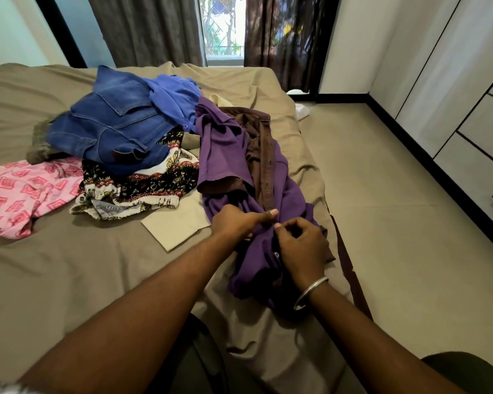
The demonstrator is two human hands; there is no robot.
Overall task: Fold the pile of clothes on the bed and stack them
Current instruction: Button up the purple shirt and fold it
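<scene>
1. A wide bed (69, 280) covered with a taupe cotton sheet fills most of the view; every place below is given relative to this bed.
2. A long purple knit garment with brown trim (225, 149) lies stretched along the bed's right side, running from the middle of the bed to its near edge.
3. A crumpled blue denim garment (111, 129) sits on top of the clothes pile at the centre of the bed, toward the far end.
4. A bright blue soft top (174, 95) lies just behind the denim, farther up the bed.
5. A black, white and red patterned fabric piece (154, 180) lies under the denim's near side, at the bed's middle.
6. A pink cloth with a red square print (17, 194) is spread at the bed's left edge.
7. A flat beige folded cloth (177, 223) lies on the sheet just nearer than the patterned piece, touching the purple garment's left edge.
8. The left hand (236, 220) rests on the purple garment near the bed's right side, thumb pressed against curled fingers, pinching the fabric.
9. The right hand (299, 245) is just beside it, its fingers curled and gripping the same purple fabric.
10. A thin silver metal bangle (310, 291) circles the right wrist, above the bed's near right edge.
</scene>
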